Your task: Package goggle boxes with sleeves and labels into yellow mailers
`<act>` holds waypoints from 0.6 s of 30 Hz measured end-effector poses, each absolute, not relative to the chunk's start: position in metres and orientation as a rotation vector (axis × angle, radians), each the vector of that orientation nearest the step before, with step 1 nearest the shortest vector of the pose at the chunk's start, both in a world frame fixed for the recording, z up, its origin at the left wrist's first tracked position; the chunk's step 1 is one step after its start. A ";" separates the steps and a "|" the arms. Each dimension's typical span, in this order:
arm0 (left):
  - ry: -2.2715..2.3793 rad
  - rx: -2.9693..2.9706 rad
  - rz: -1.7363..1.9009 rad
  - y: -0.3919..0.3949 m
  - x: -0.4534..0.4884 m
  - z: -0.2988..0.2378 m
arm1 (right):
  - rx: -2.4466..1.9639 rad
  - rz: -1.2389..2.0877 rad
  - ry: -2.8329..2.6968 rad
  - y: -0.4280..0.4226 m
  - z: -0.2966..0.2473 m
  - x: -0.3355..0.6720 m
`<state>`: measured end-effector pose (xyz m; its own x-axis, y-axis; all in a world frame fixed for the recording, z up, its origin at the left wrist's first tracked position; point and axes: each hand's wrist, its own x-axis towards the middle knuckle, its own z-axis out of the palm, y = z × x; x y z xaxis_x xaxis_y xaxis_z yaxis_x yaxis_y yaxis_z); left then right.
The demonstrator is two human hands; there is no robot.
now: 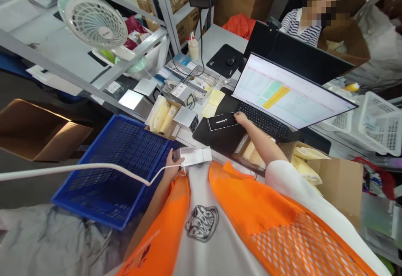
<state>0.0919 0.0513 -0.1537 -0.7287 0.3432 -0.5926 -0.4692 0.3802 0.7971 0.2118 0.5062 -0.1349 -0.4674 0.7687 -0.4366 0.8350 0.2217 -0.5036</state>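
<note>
My left hand (171, 161) is closed around a white handheld device (194, 156) with a white cable (94, 168) trailing off to the left, held close to my chest. My right hand (241, 118) reaches forward and rests on the right end of a small black box with white lettering (222, 121), which lies on a black desk mat (220, 138) just before the black keyboard (262, 120). Its fingers are curled onto the box's edge. A monitor (289, 91) showing a spreadsheet stands behind the keyboard.
A blue plastic basket (116, 171) sits at the lower left beside the desk. Yellow padded envelopes (161, 117), small boxes and sticky notes (213, 102) crowd the desk's left. A white fan (94, 18) is on the shelf. White baskets (381, 123) stand right. A person sits opposite behind another monitor.
</note>
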 end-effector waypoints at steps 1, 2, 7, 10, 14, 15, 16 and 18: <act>1.931 -0.101 1.422 0.052 0.093 -0.154 | 1.525 -1.032 2.427 0.501 -0.137 0.213; 1.943 -0.095 1.414 0.052 0.095 -0.154 | 1.482 -0.981 2.473 0.497 -0.139 0.214; 1.969 -0.056 1.364 0.056 0.098 -0.158 | 1.374 -0.685 2.517 0.490 -0.144 0.223; 1.907 0.016 1.359 0.067 0.096 -0.162 | 1.197 -0.593 2.521 0.492 -0.144 0.216; 1.769 0.152 1.304 0.098 0.094 -0.168 | 0.725 -0.491 2.507 0.487 -0.145 0.195; 1.741 0.173 1.290 0.109 0.095 -0.170 | 0.648 -0.441 2.480 0.485 -0.146 0.191; 1.720 0.191 1.279 0.121 0.096 -0.173 | 0.595 -0.395 2.474 0.483 -0.147 0.187; 1.697 0.223 1.272 0.147 0.099 -0.178 | 0.536 -0.337 2.523 0.480 -0.147 0.183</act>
